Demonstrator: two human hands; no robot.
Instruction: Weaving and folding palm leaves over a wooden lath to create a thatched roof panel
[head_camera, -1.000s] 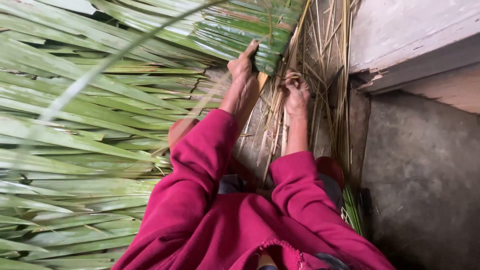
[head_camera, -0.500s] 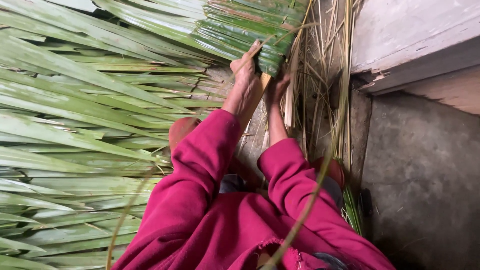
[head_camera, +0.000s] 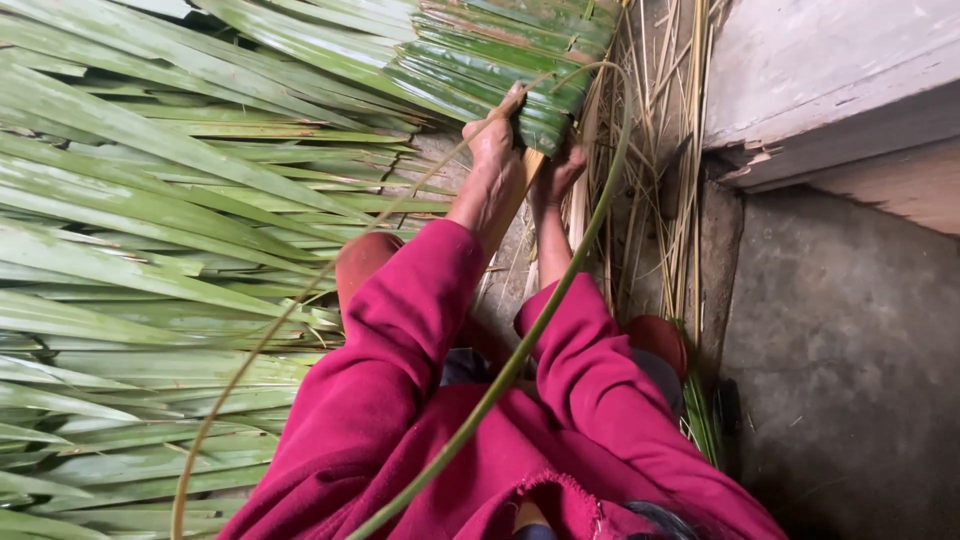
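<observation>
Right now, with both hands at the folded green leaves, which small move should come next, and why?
Probably pull the long green strip snug. It loops loosely from the folded leaf bundle down across the sleeves, while the left hand presses the bundle and the right hand sits just under its edge.

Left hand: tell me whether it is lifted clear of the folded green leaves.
No: the left hand presses its fingertips onto the edge of the folded green leaves.
</observation>
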